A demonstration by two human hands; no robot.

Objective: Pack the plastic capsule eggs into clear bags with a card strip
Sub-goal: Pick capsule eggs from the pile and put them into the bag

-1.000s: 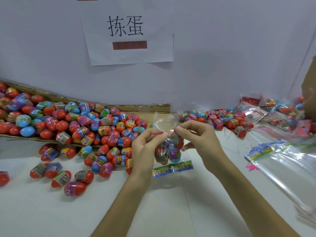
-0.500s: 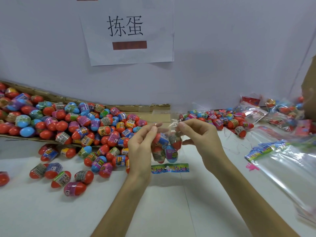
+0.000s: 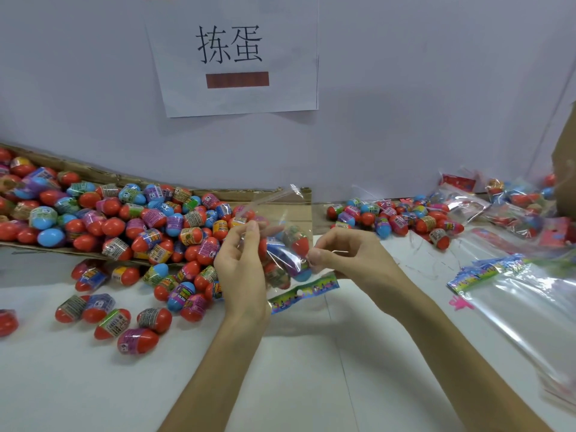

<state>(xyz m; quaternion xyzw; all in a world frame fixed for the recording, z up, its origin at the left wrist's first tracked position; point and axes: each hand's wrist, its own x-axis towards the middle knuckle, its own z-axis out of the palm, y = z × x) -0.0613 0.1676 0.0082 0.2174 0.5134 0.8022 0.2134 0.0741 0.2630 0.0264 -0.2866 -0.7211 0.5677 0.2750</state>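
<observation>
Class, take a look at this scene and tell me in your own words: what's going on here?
A person is packing toy eggs. The left hand and right hand each pinch a side of a clear plastic bag holding several colourful plastic capsule eggs, raised above the white table. A colourful printed card strip lies just beneath it, apparently outside the bag. A heap of loose eggs fills the flattened cardboard box on the left.

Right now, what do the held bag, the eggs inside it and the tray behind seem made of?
Bag: thin clear plastic film, glossy; it creases and glints. Eggs: probably hard plastic, smooth and shiny, banded with printed wrap. Tray: brown cardboard, matte, with a ragged edge.
</observation>
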